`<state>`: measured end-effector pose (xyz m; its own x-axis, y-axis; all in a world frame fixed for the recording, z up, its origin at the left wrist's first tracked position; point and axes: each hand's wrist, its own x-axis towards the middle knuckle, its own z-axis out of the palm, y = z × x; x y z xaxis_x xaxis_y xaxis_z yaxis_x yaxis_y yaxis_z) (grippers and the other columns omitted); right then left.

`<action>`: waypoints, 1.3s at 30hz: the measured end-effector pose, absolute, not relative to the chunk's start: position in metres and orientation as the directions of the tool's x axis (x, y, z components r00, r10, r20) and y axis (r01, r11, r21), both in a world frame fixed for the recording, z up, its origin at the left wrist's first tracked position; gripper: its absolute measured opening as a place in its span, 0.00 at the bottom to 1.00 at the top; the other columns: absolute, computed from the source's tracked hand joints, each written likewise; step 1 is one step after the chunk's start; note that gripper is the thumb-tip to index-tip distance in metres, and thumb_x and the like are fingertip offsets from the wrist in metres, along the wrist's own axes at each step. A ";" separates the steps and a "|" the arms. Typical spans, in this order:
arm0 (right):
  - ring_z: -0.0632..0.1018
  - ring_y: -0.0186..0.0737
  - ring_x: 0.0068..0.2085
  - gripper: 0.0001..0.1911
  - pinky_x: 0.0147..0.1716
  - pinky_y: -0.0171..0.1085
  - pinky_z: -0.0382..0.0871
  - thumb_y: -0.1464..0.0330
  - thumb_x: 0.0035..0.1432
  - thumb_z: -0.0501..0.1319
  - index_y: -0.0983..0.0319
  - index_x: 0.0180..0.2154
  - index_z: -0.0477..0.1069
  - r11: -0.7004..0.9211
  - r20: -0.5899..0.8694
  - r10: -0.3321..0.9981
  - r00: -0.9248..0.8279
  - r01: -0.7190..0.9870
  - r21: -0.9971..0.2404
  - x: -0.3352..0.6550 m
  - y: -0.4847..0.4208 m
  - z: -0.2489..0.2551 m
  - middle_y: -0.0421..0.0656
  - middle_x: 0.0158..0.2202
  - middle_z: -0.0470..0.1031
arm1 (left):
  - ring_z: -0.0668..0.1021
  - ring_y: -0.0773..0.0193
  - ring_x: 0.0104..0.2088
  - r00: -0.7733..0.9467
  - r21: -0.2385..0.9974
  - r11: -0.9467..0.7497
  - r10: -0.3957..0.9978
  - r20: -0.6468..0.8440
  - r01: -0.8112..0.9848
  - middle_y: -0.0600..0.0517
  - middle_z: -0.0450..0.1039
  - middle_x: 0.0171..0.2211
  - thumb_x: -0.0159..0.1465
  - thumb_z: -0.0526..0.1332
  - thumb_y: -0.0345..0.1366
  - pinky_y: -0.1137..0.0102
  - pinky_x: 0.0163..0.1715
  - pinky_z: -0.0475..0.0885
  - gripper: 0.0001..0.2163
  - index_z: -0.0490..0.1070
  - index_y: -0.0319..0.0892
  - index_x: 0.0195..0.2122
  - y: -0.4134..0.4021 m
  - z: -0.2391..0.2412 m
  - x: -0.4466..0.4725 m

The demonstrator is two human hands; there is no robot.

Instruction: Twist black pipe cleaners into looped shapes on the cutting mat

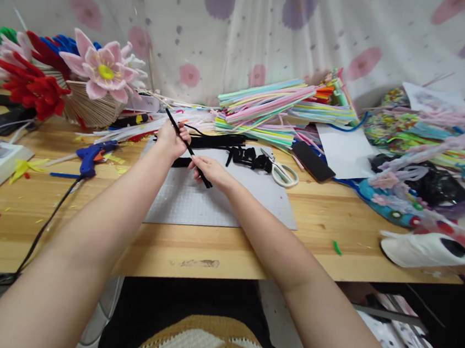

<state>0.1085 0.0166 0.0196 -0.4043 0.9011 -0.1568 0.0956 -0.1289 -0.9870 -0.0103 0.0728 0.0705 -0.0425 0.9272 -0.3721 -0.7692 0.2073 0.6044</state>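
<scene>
Between my two hands runs a thin bundle of black pipe cleaners (189, 148), slanting from upper left to lower right above the mat. My left hand (173, 139) is closed around its upper part, and my right hand (208, 170) pinches it near the lower end. Beneath lies a grey cutting mat (221, 206). More black pipe cleaners (219, 140) lie along the mat's far edge. Bunched black fuzzy pieces (251, 158) sit to their right, beside white-handled scissors (284, 175).
A blue glue gun (93, 156) with a cord lies left, near fuzzy flowers (102, 69). Coloured pipe cleaners (264, 108) are piled at the back. A black phone-like slab (312, 161), white paper (344, 155) and a white spool (419, 249) are on the right.
</scene>
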 end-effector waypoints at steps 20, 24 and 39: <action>0.64 0.25 0.17 0.16 0.18 0.26 0.56 0.66 0.63 0.49 0.64 0.24 0.61 -0.317 -0.267 0.923 -0.278 -0.151 -0.936 0.077 0.022 0.034 0.33 0.15 0.58 | 0.68 0.78 0.17 -0.129 0.802 -0.026 0.990 -0.064 -0.597 0.57 0.65 0.18 0.59 0.61 0.36 0.83 0.21 0.66 0.07 0.68 0.39 0.27 0.066 0.065 -0.004; 0.63 0.25 0.17 0.17 0.17 0.27 0.55 0.66 0.63 0.48 0.63 0.23 0.60 -0.336 -0.284 0.914 -0.290 -0.146 -0.931 0.079 0.022 0.029 0.33 0.15 0.57 | 0.64 0.79 0.13 -0.116 0.826 0.013 0.989 -0.094 -0.563 0.57 0.64 0.17 0.58 0.62 0.35 0.84 0.14 0.59 0.07 0.68 0.38 0.26 0.064 0.067 0.000; 0.62 0.26 0.15 0.17 0.17 0.28 0.55 0.67 0.61 0.49 0.62 0.20 0.59 -0.085 -0.097 0.955 -0.281 0.055 -0.995 0.089 -0.002 0.016 0.33 0.11 0.57 | 0.50 0.79 0.09 -0.276 0.700 0.123 0.861 -0.428 -0.703 0.61 0.49 0.11 0.64 0.46 0.27 0.81 0.07 0.44 0.12 0.59 0.40 0.24 0.076 0.082 -0.017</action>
